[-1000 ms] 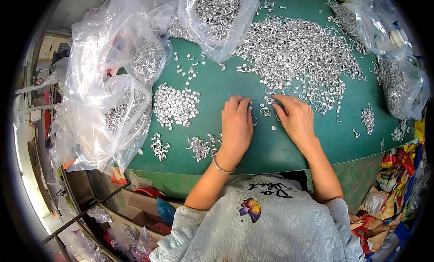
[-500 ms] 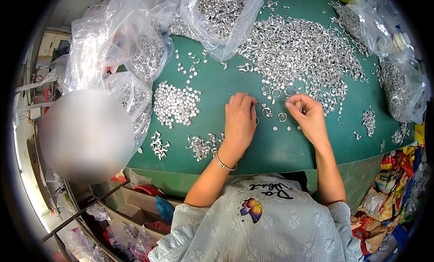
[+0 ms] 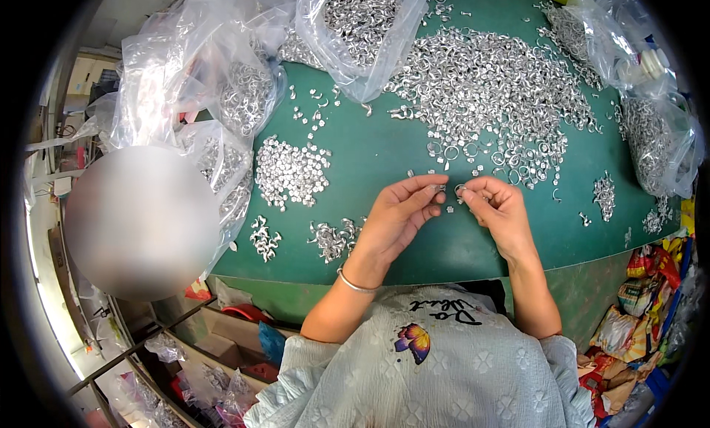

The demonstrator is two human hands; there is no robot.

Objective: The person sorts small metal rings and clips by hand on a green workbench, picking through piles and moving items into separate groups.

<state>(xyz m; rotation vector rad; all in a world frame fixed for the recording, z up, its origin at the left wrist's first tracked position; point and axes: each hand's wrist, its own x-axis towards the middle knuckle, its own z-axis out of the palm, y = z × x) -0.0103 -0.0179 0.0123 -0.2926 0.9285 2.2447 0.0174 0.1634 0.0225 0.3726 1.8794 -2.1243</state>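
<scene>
My left hand is closed in a pinch above the near part of the green table, a small silver piece at its thumb and fingertips. Facing it across a narrow gap, my right hand pinches a silver ring. More tiny pieces show under the right fingertips, too small to make out. Below the gap, a small flower-shaped silver piece lies on the tabletop. Just beyond both hands spreads a large heap of silver rings, with a few loose ones at its near edge.
Left of my hands lie a pile of flower-shaped pieces and two small heaps of curved pieces. Clear plastic bags of metal parts stand at the far side and the right. The green table curves at its near edge.
My left hand has turned palm inward and moved right, lifting a small silver piece. My right hand has come slightly nearer, now with a ring in its fingertips. The hands are closer together.
</scene>
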